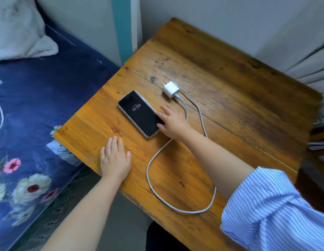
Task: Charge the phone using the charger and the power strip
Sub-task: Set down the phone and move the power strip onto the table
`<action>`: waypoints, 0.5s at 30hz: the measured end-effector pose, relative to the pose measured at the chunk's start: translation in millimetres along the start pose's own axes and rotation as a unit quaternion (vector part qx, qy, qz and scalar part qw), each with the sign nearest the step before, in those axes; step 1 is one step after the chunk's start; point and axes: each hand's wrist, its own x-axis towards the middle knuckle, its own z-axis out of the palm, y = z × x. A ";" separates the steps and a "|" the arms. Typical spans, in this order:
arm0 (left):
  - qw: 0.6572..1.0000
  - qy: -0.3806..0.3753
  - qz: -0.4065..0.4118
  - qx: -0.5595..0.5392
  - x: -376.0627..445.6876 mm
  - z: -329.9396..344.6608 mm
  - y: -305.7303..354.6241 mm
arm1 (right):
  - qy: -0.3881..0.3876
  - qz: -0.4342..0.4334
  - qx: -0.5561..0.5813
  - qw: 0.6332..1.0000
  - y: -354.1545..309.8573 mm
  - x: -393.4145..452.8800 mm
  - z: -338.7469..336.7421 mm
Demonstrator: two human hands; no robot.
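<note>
A wooden counter point(221, 73) fills the centre and right of the frame, seen from above by a person seated at its lower edge. A phone point(138, 113) lies flat, screen up, left of centre on the counter, its dark screen showing the time 15:59. The right hand point(173, 123) reaches in from the lower right, its arm in a rolled blue-striped sleeve point(273, 211); its fingertips rest on the phone's lower right end, the fingers spread and not closed around it, so the grip is wide and holds nothing. The left hand point(115, 159) lies palm down, fingers flat, on the counter's lower left edge, well apart from the phone; its grip is also wide and holds nothing. A white charger point(171, 91), prongs pointing to the upper left, lies on the counter just above and to the right of the phone, not touching it. Its white cable point(175, 208) runs down past the right hand, passes under the right forearm and makes a large loop in the lower centre of the frame; where its free end lies cannot be told. At the left of the frame is a bed point(54, 98) with a dark blue flowered cover and a pale pillow point(16, 29) at the upper left.
</note>
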 end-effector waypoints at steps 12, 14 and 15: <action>0.946 0.050 0.302 0.107 9.5 -100.7 224.6 | 0.153 0.167 -0.019 0.974 104.2 -149.5 -133.4; 0.933 0.062 0.341 0.102 -2.4 -113.3 269.5 | 0.185 0.209 -0.023 0.960 128.5 -189.2 -156.1; 0.926 0.065 0.358 0.099 -10.1 -118.1 292.1 | 0.201 0.230 -0.022 0.952 141.9 -210.4 -167.1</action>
